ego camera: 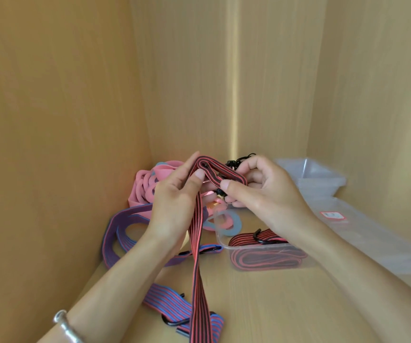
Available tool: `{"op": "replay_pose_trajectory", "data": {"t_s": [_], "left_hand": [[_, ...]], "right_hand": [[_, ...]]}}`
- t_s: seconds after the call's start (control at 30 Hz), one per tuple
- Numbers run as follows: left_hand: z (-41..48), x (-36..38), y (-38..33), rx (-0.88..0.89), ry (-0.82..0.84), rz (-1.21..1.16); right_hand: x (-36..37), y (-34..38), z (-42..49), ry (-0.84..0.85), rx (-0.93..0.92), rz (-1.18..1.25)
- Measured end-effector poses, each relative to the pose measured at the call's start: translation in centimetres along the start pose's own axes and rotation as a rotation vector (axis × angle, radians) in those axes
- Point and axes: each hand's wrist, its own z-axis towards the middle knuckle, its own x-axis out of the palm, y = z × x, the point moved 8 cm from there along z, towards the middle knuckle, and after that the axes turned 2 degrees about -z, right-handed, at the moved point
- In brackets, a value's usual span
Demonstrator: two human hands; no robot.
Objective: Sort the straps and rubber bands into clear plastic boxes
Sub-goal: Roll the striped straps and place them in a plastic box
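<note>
Early days, I'd judge: the left hand [174,201] and right hand [261,191] pinch a red-and-black striped elastic strap [198,243] mid-fold above the wooden shelf, a matching coiled strap [261,259] already lies in the near clear plastic box [249,248], and the blue-and-red striped straps [111,233] and pink rubber bands [140,189] lie unsorted.

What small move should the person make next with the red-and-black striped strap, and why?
Probably fold another length of the hanging tail up into the loops. The left hand and right hand pinch only the folded top of the red-and-black striped elastic strap; its tail trails onto the wooden shelf. The clear plastic box nearby holds a matching strap, coiled compactly.
</note>
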Motion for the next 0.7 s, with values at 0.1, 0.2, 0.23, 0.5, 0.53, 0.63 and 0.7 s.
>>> {"op": "replay_pose_trajectory", "data": {"t_s": [0.1,0.2,0.23,0.5,0.53,0.63,0.7], "left_hand": [[-0.1,0.7,0.3,-0.093,0.077,-0.087],[-0.3,1.2,0.3,-0.185,0.176,-0.232],[-0.3,1.3,0.2,-0.206,0.204,-0.273],[-0.6,1.5,0.3,-0.251,0.219,-0.308],[-0.6,1.4,0.4,-0.254,0.204,-0.302],[-0.5,1.3,0.7,-0.255,0.181,-0.295],[-0.5,1.3,0.6,-0.245,0.173,-0.295]], "right_hand": [[-0.2,0.0,-0.1,-0.015,0.005,0.0],[-0.7,0.1,0.1,-0.043,0.02,0.027],[-0.9,0.2,0.2,-0.047,0.022,0.034],[-0.9,0.7,0.0,-0.038,0.017,0.067],[-0.8,0.8,-0.1,-0.035,0.009,0.053],[-0.3,1.1,-0.4,-0.004,-0.015,0.017],[0.0,1.1,-0.6,0.015,-0.014,0.019]]}}
